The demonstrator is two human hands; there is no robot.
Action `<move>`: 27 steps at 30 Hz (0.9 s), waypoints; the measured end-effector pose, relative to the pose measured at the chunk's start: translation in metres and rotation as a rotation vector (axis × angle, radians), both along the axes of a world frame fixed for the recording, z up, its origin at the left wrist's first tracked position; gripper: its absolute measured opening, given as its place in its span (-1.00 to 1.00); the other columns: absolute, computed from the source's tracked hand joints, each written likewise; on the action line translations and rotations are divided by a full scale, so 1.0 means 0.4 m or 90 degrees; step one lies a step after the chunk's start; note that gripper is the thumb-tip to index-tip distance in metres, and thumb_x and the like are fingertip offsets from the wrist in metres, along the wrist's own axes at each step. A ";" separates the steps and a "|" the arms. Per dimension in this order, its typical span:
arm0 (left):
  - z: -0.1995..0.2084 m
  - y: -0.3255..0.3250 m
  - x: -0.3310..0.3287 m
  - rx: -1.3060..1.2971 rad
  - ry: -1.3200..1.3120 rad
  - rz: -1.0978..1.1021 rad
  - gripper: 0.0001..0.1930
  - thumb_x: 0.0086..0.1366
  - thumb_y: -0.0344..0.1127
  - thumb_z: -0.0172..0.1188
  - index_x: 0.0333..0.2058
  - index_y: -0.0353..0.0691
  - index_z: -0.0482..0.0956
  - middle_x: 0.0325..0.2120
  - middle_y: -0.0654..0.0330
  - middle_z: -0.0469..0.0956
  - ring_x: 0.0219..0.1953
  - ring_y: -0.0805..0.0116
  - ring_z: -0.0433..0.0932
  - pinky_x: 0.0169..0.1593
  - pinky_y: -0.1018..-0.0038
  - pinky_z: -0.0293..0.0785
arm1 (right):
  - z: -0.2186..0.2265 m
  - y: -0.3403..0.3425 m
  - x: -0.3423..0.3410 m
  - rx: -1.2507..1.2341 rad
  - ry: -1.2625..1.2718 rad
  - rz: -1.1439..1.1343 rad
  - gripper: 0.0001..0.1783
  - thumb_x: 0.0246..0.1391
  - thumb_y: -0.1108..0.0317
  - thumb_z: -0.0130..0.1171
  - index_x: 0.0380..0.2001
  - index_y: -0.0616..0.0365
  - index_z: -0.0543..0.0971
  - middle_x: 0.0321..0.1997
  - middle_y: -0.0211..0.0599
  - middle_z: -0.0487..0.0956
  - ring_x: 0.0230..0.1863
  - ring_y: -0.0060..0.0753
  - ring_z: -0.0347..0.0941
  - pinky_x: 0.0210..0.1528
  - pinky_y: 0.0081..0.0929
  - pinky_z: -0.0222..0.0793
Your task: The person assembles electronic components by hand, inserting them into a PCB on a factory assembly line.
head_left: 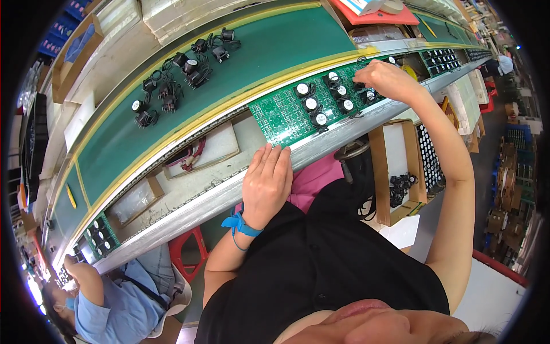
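A long green circuit board (279,117) lies across the rails of the line in front of me. Several black cylindrical parts with white round tops and black leads (311,104) stand on its middle and right. My left hand (268,182) rests with its fingers stretched out together, fingertips at the board's near left corner, beside the metal rail. Around that wrist is a blue strap (240,225). Over the board's right part, my right hand (387,80) is closed, fingertips pinched among the black parts. Whatever sits between those fingertips is hidden.
Beyond the board, loose black wired parts (192,71) lie on a green belt (275,46). A cardboard box (382,172) with more parts stands below the rail (338,126). At left, a co-worker in blue (123,309) reaches toward another board (102,236). A red stool (188,255) is nearby.
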State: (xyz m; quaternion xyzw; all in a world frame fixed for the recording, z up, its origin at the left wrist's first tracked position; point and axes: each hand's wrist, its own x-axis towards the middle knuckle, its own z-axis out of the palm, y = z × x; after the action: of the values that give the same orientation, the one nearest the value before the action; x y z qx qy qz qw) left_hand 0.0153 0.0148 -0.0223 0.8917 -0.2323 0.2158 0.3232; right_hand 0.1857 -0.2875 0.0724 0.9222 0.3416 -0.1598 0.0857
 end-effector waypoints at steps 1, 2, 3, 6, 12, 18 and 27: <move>0.000 0.000 0.000 0.001 0.002 0.001 -0.70 0.08 -0.49 0.23 -0.16 -0.39 0.52 -0.24 -0.06 0.57 -0.11 -0.01 0.57 0.07 0.21 0.44 | -0.003 -0.007 0.004 0.001 0.002 0.001 -0.73 -0.19 0.57 0.19 -0.30 0.25 0.61 -0.26 -0.21 0.63 -0.16 -0.16 0.52 -0.07 -0.34 0.42; 0.000 -0.001 0.001 -0.003 0.000 -0.003 -0.69 0.07 -0.49 0.23 -0.16 -0.38 0.52 -0.24 -0.06 0.57 -0.12 -0.01 0.57 0.06 0.21 0.44 | -0.007 -0.021 0.009 0.015 -0.041 0.081 -0.73 -0.19 0.58 0.19 -0.30 0.25 0.61 -0.28 -0.20 0.62 -0.19 -0.14 0.52 -0.09 -0.32 0.43; -0.001 -0.001 0.001 -0.007 -0.002 -0.006 -0.68 0.07 -0.49 0.23 -0.15 -0.38 0.52 -0.24 -0.06 0.57 -0.12 -0.01 0.57 0.06 0.21 0.45 | -0.011 -0.027 0.011 0.030 -0.085 0.162 -0.73 -0.18 0.58 0.19 -0.30 0.24 0.61 -0.29 -0.18 0.62 -0.21 -0.13 0.52 -0.12 -0.31 0.43; -0.002 -0.001 0.002 -0.002 -0.004 -0.004 -0.68 0.07 -0.49 0.23 -0.15 -0.38 0.51 -0.24 -0.06 0.57 -0.12 0.00 0.57 0.06 0.21 0.45 | -0.006 -0.015 0.008 0.036 -0.018 0.078 -0.72 -0.17 0.60 0.17 -0.28 0.25 0.61 -0.25 -0.19 0.62 -0.20 -0.13 0.52 -0.09 -0.32 0.42; 0.006 0.004 -0.006 0.001 0.004 0.004 -0.69 0.08 -0.50 0.23 -0.15 -0.39 0.51 -0.24 -0.06 0.57 -0.12 -0.01 0.57 0.06 0.20 0.45 | -0.024 0.002 -0.020 0.030 -0.047 0.028 -0.69 -0.16 0.60 0.15 -0.24 0.27 0.60 -0.20 -0.16 0.62 -0.19 -0.13 0.52 -0.08 -0.31 0.44; 0.008 -0.012 0.008 -0.017 0.012 -0.005 -0.76 0.10 -0.55 0.21 -0.20 -0.33 0.54 -0.26 0.00 0.60 -0.15 0.02 0.59 0.05 0.21 0.46 | -0.005 -0.027 -0.058 0.024 -0.013 -0.114 -0.63 -0.15 0.60 0.14 -0.16 0.24 0.59 -0.06 -0.18 0.60 0.01 -0.09 0.46 0.05 -0.29 0.39; 0.017 -0.021 0.002 0.016 0.032 -0.005 -0.80 0.16 -0.57 0.14 -0.20 -0.36 0.56 -0.25 -0.03 0.60 -0.11 -0.03 0.57 0.06 0.17 0.45 | 0.013 -0.359 -0.379 0.445 0.112 -0.572 -0.83 0.06 0.48 0.18 -0.26 0.29 0.62 -0.28 -0.27 0.65 -0.26 -0.39 0.55 -0.17 -0.52 0.43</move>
State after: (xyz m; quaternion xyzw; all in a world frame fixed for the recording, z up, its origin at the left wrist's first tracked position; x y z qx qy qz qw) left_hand 0.0160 0.0065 -0.0156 0.8997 -0.2305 0.1892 0.3189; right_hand 0.0343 -0.4310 0.0775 0.9336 -0.0454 -0.1340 -0.3292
